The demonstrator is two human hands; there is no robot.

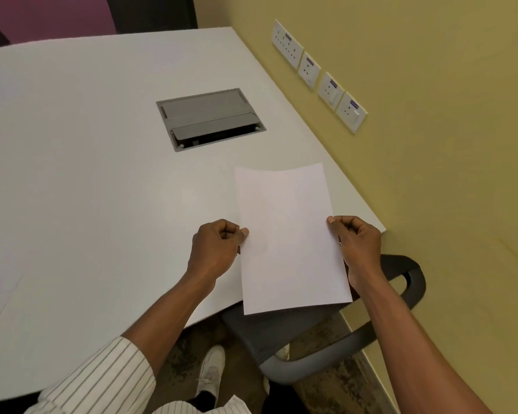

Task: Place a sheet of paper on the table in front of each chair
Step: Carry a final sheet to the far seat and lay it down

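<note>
Both hands (214, 249) (359, 243) pinch sheet (290, 237) over table (87, 174).

In view are one sheet of paper (287, 234), one white table (72, 174) and one grey chair (281, 333), plus two hands: left hand (216, 249) and right hand (356, 243). There are four wall socket plates (330, 88), one cable box (210, 118) with two flaps, and one white sneaker (213, 372).

Both forearms reach forward, bare, the left with a striped sleeve (108, 375) pushed up near the elbow. The left hand (214, 249) pinches the left edge of the sheet (287, 234), thumb on top, fingers curled. The right hand (359, 243) pinches the right edge likewise.
</note>
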